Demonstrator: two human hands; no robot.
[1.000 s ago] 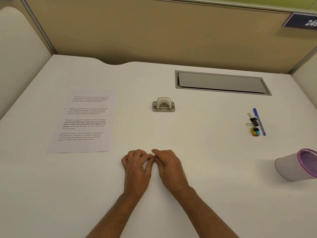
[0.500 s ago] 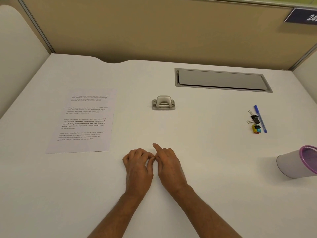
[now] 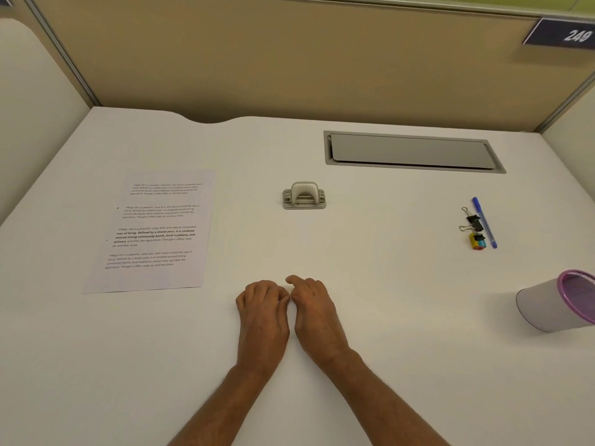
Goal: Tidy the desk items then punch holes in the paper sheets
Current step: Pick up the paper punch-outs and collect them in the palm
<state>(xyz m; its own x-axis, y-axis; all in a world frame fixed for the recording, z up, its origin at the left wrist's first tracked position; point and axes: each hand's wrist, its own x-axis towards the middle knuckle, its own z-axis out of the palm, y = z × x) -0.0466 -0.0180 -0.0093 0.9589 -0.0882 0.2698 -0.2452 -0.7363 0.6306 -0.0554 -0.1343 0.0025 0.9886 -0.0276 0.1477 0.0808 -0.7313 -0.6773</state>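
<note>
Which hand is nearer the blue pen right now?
Right. The right hand rests on the desk, left of the blue pen and closer to the person; the left hand lies beside it, farther from the pen.

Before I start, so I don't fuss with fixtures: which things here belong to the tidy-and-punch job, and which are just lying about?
Job:
paper sheets
hole punch
pen
binder clips
small yellow block
tipped cup

Just there:
grey flap
number sign
</note>
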